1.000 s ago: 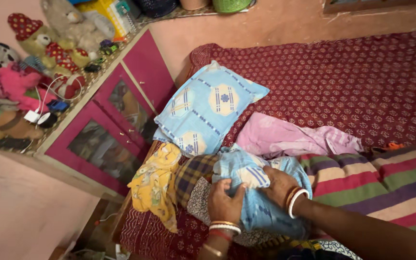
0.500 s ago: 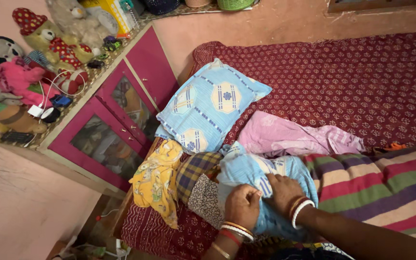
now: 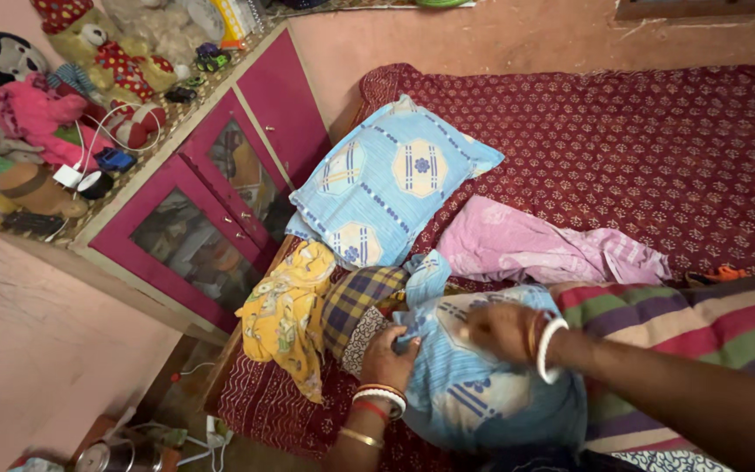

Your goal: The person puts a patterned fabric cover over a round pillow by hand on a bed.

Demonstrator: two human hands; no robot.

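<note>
**Soft blue cotton, half pulled over a pillow**

Pink cabinet point(image 3: 211, 218) with glass doors stands at the far left, with stuffed toys point(image 3: 63, 79) on its top. Next to it, on the bed edge, a yellow printed cloth point(image 3: 286, 315) hangs down, and beside it a checked pillow end point(image 3: 360, 301) shows.

Your left hand point(image 3: 386, 354) is closed on the edge of the light blue pillowcase point(image 3: 474, 385), pinching the fabric at its open mouth. The case lies at the near edge of the bed, on the maroon bedsheet point(image 3: 640, 140), touching the striped blanket point(image 3: 709, 323) on the right. Your right hand point(image 3: 504, 330) rests on top of the case; it is blurred, so I cannot tell if the fingers grip or only press.

I judge the case is light, thin and limp, with no stiffness, so it folds and bunches easily. The filling inside is soft and gives way. The hem at the mouth looks the best place to hold, one hand at each side.

Behind, a second blue pillow point(image 3: 395, 188) and a pink cloth point(image 3: 552, 249) lie apart.
</note>
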